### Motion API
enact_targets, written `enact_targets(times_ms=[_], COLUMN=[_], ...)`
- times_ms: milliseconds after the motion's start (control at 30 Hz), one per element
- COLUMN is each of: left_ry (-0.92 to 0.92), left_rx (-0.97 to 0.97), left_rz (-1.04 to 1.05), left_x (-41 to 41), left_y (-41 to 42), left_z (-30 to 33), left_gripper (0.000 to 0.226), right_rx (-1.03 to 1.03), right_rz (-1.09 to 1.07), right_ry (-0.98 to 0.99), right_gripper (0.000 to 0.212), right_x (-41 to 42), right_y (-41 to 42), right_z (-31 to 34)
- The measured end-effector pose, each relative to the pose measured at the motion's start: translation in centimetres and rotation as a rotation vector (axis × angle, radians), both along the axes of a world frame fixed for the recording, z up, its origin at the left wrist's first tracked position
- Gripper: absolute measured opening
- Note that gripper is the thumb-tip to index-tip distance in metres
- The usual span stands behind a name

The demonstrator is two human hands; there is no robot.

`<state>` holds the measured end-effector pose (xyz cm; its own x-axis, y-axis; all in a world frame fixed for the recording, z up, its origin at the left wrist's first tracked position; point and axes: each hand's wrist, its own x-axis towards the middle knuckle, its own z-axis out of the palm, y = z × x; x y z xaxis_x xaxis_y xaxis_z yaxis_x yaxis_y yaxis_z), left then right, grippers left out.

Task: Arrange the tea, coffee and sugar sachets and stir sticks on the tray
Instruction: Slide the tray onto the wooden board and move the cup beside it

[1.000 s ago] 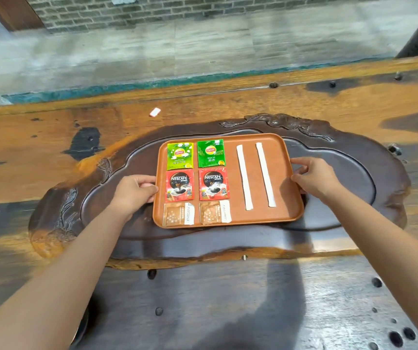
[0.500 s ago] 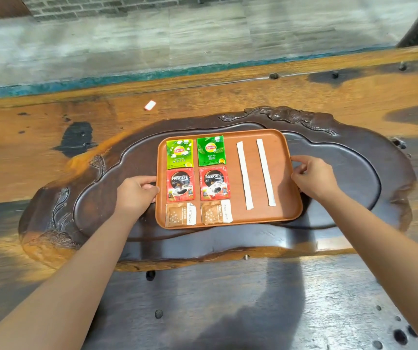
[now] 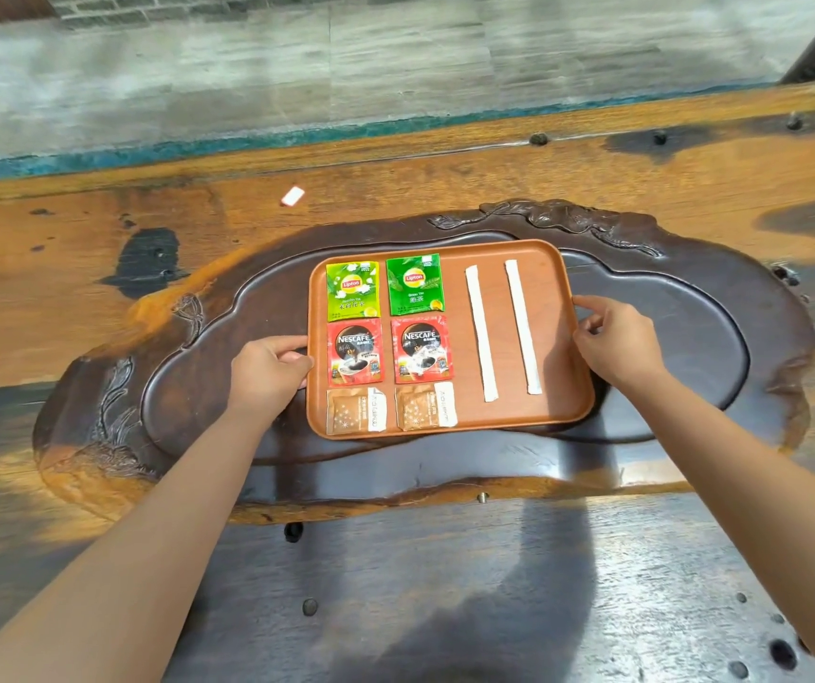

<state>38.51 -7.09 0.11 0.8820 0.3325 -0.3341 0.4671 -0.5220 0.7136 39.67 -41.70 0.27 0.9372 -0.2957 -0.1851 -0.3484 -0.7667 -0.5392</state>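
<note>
Since half a second ago almost nothing has shifted: both hands keep the same places on the tray's two short sides, and every sachet and stick lies as it did; only the view has drifted slightly.

Largest is the wooden desk (image 3: 444, 160), orange and dark brown. On it lies a dark carved tea board (image 3: 691, 347), and inside that board's hollow rests the orange tray (image 3: 499, 406), its long axis running left to right.

The left hand (image 3: 267, 369) has its grip curled around the tray's left rim, fingertips over the edge, just beside the left coffee sachet. The right hand (image 3: 614, 345) is pinched onto the tray's right rim, thumb and fingers on the edge.

On the tray's right half lie two white stir sticks (image 3: 481, 335) (image 3: 522, 327), side by side and apart, their long axes running from the tray's far edge toward its near edge, the near ends leaning slightly right.

The tray's left half holds three rows of two. At the far edge are two green tea sachets (image 3: 352, 290) (image 3: 415, 284), print upright toward the wearer. Behind them, toward the near edge, come two red coffee sachets (image 3: 355, 352) (image 3: 422, 348), then two brown sugar sachets (image 3: 356, 411) (image 3: 426, 406) at the near rim, their white ends pointing right.

A small white scrap (image 3: 292, 196) lies on the desk well beyond the tray's far-left corner.
</note>
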Motion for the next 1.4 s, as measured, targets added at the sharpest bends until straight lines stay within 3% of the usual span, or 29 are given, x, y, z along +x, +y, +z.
enact_targets(times_ms=[467,1033,1200,1400], left_ry=[-0.036,-0.01,0.013,-0.095], left_rx=[0.012,-0.099,-0.221,-0.122], left_rz=[0.042,0.092,0.127,0.075], left_x=[0.1,-0.4,-3.1,-12.7], left_y=[0.8,1.0,1.0,2.1], left_z=[-0.5,-1.2,1.3,4.8], left_gripper=[0.027,0.029,0.028,0.018], right_rx=[0.005,-0.013,-0.114,-0.081], right_rz=[0.009,-0.006,-0.037,0.294], right_ry=[-0.037,-0.001,-0.051,-0.201], right_gripper=[0.043,0.039,0.036,0.025], right_x=[-0.1,-0.6,-3.1,-12.5], right_y=[1.1,1.1,2.7,9.3], right_z=[-0.6,-0.1,1.8,1.6])
